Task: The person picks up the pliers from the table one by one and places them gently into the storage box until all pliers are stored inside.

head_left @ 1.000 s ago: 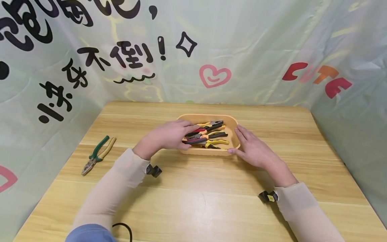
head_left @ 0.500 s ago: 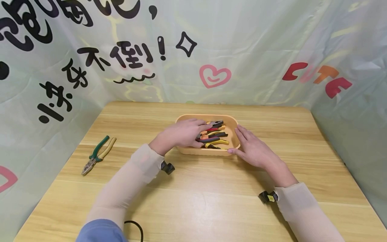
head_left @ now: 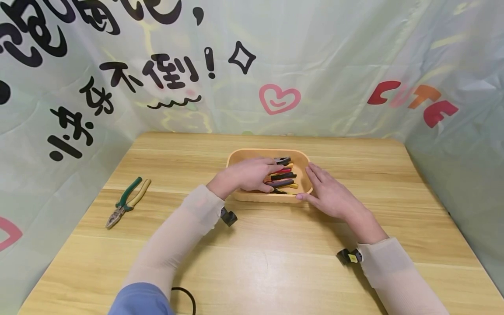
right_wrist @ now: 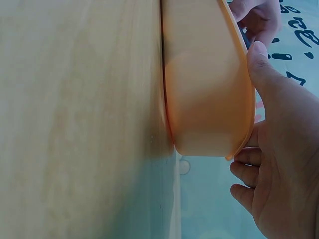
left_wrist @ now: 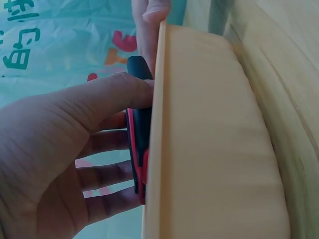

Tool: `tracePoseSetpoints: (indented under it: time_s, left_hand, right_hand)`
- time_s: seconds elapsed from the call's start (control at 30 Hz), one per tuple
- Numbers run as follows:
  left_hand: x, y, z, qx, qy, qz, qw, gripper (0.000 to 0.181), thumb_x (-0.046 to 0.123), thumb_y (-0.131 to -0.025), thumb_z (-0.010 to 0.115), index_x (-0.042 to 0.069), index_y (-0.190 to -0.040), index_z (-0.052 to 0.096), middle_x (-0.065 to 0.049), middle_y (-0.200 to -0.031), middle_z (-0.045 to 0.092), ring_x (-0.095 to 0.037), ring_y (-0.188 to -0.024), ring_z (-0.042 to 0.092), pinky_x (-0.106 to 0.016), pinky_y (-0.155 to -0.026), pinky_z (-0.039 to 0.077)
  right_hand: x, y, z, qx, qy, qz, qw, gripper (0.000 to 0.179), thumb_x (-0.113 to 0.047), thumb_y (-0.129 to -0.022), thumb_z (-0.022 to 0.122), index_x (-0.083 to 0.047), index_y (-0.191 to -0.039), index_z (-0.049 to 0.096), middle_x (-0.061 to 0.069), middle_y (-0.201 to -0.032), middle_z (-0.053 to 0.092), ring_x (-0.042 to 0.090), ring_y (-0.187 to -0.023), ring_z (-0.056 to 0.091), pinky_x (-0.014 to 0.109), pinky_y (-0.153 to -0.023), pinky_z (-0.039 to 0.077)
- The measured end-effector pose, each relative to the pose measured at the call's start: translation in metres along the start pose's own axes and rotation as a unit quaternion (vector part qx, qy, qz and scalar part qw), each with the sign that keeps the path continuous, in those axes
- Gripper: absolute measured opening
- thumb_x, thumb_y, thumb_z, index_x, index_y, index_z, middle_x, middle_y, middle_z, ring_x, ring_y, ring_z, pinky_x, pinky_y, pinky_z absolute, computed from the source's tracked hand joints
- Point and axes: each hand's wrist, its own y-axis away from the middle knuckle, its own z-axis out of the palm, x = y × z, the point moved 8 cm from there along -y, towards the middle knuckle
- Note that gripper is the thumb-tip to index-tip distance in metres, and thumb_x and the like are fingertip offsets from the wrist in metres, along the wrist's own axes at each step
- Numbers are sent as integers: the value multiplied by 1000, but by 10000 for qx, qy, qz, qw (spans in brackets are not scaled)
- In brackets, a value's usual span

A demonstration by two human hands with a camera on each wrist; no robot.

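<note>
An orange tray [head_left: 271,198] holds several pliers [head_left: 282,160] with yellow, orange, red and black grips. My left hand [head_left: 250,175] reaches over its left part, palm down. In the left wrist view, red-and-black handled pliers [left_wrist: 141,129] rise just above the rim, gripped with the thumb on the near side and fingers on the far side. The palm covers much of these pliers in the head view. At the tray's right front corner my right hand [head_left: 332,194] holds the rim, thumb along the front and fingers along the right end.
Combination pliers [head_left: 127,203] with one green and one yellow grip lie on the wooden table [head_left: 267,253] at the left. A printed cloth [head_left: 330,57] hangs behind the table and along its sides. A black cable [head_left: 187,295] runs beside the left arm.
My left hand has moved right over the tray, and the red-and-black pliers have shifted right with it. The tray's left end has edged slightly left. The right hand stays in place.
</note>
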Motion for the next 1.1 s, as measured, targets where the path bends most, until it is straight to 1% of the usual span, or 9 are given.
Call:
tracePoseSetpoints:
  time_s: [0.17,0.27,0.37,0.5,0.7,0.83,0.97,1.0,1.1]
  left_hand:
    - [5,-4,2,32,-89,201,9998,73,48,-92,64,14,-152,38,-10,-149,42,-24,-131,46,-36,-109,38]
    - [5,-5,2,44,8,246,9997,73,49,-92,64,15,-152,39,-9,-149,43,-23,-130,47,-35,-107,39]
    - [4,-6,3,-27,278,211,9994,75,48,-92,65,15,-153,37,-12,-155,35,-24,-139,37,-37,-112,34]
    - [2,-7,4,-110,550,211,9982,76,47,-91,66,14,-153,35,-12,-156,32,-24,-143,30,-37,-114,30]
    - [2,-9,7,-139,600,225,9978,74,49,-93,63,15,-153,36,-11,-155,36,-24,-142,32,-37,-115,28]
    - [7,-11,7,4,769,506,9958,60,42,-96,60,15,-148,46,-3,-146,50,-19,-134,44,-33,-111,34]
    - [15,-12,9,8,1138,917,9893,40,31,-100,57,14,-137,59,2,-126,64,-11,-112,58,-28,-100,43]
    - [16,-13,10,3,1187,966,9882,36,29,-101,56,14,-133,62,2,-120,66,-11,-106,60,-28,-96,45]
    - [18,-14,10,58,1009,958,9903,34,28,-102,54,15,-132,63,2,-112,66,-11,-100,60,-29,-93,46]
  right_hand:
    - [-1,0,0,12,-9,-18,10000,102,-74,-91,38,1,-155,13,20,-162,7,42,-145,16,56,-114,23]
    - [-1,0,0,20,-3,-7,10000,102,-74,-91,38,1,-155,13,20,-162,7,42,-145,16,56,-113,23]
    - [-1,0,0,13,7,9,10000,102,-74,-90,38,1,-155,13,20,-162,7,41,-145,15,56,-113,23]
    - [-1,-1,0,54,1,-20,10000,102,-73,-91,39,1,-155,14,20,-162,8,41,-145,16,56,-113,24]
    - [0,0,0,123,1,-59,9999,101,-72,-91,40,2,-155,15,20,-161,9,41,-145,17,56,-113,24]
    - [0,1,1,61,-3,-58,10000,101,-73,-91,39,1,-155,14,20,-162,8,41,-145,16,56,-113,24]
    - [0,1,1,26,-47,-41,10000,102,-73,-91,38,0,-156,13,19,-162,6,41,-145,15,56,-113,24]
    - [0,0,1,24,-56,-35,10000,102,-74,-91,38,0,-156,13,19,-162,6,41,-145,15,56,-113,24]
    - [1,0,1,27,-68,-27,10000,101,-73,-91,38,0,-156,12,19,-162,6,41,-145,15,56,-113,25]
